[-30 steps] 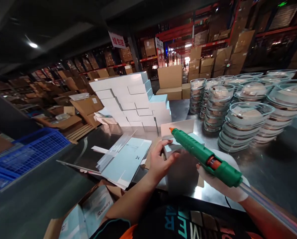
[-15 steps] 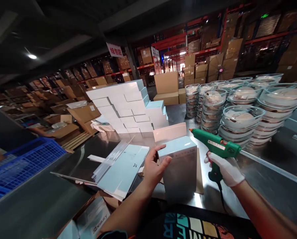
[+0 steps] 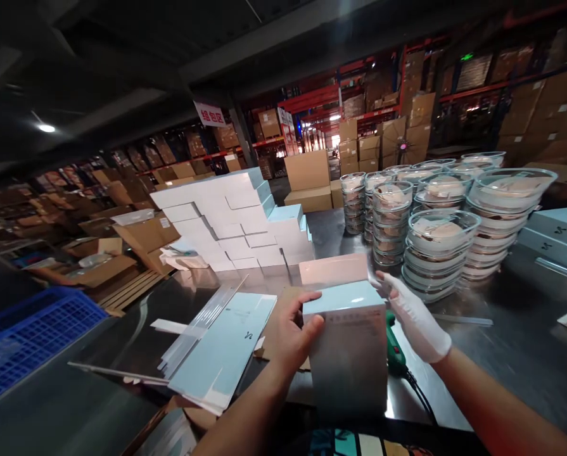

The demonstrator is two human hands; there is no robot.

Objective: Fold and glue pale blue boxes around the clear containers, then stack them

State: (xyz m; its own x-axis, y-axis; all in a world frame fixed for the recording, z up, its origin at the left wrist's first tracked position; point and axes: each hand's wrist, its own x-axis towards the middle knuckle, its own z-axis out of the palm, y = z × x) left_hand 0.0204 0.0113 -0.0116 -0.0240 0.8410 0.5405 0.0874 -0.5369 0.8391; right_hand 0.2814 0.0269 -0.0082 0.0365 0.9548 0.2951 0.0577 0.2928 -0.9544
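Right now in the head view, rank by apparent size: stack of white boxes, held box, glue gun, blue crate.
1. stack of white boxes
2. blue crate, cut off by the frame edge
3. held box, nearest the camera, so rank against the crate is unsure
4. glue gun, mostly hidden behind the box

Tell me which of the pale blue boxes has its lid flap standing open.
The box between the hands: its flap stands up behind it. The stacked boxes behind are all closed.

Two hands show, one bare and one gloved, with one upright box between them and one glue gun on the counter. One blue crate sits at the left. The stacked white boxes and bowl stacks are too many to count.
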